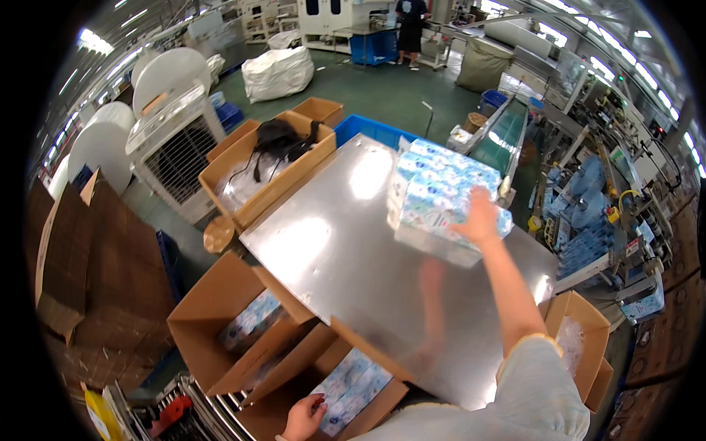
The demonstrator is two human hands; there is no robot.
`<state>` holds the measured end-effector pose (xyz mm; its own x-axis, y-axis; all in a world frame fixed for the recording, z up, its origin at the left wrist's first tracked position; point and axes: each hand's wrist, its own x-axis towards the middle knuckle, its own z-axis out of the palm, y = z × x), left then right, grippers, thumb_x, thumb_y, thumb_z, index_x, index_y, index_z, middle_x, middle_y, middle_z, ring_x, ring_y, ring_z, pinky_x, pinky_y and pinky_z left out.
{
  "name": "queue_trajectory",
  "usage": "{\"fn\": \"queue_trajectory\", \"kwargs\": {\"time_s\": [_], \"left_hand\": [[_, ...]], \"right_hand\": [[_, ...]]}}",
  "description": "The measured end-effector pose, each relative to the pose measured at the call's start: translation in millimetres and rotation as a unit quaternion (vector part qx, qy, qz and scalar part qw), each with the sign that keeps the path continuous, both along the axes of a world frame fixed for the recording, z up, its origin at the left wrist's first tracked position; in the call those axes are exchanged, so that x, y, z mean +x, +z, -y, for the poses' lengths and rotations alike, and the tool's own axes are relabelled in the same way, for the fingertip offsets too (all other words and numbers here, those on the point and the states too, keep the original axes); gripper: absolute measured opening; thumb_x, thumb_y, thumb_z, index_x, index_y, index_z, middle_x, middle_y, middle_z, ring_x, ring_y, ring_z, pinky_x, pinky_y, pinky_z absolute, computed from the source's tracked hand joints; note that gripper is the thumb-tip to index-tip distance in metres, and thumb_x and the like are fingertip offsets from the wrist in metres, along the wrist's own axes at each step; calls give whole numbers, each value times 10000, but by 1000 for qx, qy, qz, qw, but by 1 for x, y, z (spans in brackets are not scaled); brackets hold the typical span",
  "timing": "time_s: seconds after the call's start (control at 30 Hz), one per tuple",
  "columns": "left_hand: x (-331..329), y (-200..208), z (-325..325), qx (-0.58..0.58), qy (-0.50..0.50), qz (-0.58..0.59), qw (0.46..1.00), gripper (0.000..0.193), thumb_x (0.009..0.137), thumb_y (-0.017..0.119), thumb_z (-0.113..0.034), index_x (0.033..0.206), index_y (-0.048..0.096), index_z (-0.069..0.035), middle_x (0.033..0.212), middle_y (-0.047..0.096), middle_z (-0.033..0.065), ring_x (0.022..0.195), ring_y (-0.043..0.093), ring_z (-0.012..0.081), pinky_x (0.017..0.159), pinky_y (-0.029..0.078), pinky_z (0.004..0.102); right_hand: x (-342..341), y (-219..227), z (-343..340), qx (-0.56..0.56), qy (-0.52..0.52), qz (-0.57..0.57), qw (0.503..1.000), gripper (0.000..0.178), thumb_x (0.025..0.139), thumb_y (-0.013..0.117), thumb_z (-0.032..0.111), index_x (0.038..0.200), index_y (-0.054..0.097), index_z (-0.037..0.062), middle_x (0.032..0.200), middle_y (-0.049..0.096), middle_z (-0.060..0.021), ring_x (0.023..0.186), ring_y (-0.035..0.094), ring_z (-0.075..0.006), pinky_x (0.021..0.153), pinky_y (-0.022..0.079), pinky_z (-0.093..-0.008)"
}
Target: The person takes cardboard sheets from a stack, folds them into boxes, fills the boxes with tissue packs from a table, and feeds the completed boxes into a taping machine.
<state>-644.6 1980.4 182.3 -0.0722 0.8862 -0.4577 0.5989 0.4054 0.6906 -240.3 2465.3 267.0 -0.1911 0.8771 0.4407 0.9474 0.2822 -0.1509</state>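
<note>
On the metal table (346,272) is a stack of blue-and-white, film-wrapped packs (441,187) that look like tissue packs. My right hand (479,219) reaches across the table and lies on the near side of this stack, thumb and fingers spread. Low in the view, my left hand (303,419) is at an open cardboard box (375,420), with its fingers loosely bent and apart. Beside its fingertips, similar blue-and-white packs (353,389) lie in that box. I cannot tell whether the left hand touches them.
Another open carton (213,309) with packs stands to the left on rollers. A carton (257,198) holding a black bag adjoins the table's far left edge. A blue bin (375,132) and a green conveyor (504,140) lie beyond; machinery (588,213) stands right. A person (410,29) stands far off.
</note>
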Motion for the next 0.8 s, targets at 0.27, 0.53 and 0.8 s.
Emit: {"fn": "queue_trajectory", "kwargs": {"time_s": [0.27, 0.53, 0.8], "left_hand": [[78, 72, -253, 398, -155, -46, 903, 205, 846, 696, -30, 1051, 697, -37, 988, 693, 142, 875, 634, 362, 785, 526, 438], [171, 51, -361, 302, -281, -258, 874, 794, 683, 865, -359, 1331, 519, -58, 1227, 568, 171, 1168, 533, 371, 1009, 394, 507], [142, 146, -310, 374, -227, -241, 866, 774, 600, 858, -207, 1280, 530, -41, 1134, 581, 160, 1069, 572, 354, 929, 441, 461]], "right_hand": [[84, -54, -9, -245, 79, 66, 964, 1012, 604, 868, 429, 1455, 433, 95, 1156, 627, -254, 1091, 617, -429, 934, 505, -468], [72, 0, -50, -281, 164, 97, 941, 1141, 685, 845, 570, 1571, 323, 75, 1545, 415, -240, 1452, 375, -397, 1206, 258, -552], [76, -50, -129, -209, 15, 75, 975, 1172, 621, 885, 481, 1562, 324, 65, 1402, 499, -272, 1287, 530, -407, 1074, 447, -473]]}}
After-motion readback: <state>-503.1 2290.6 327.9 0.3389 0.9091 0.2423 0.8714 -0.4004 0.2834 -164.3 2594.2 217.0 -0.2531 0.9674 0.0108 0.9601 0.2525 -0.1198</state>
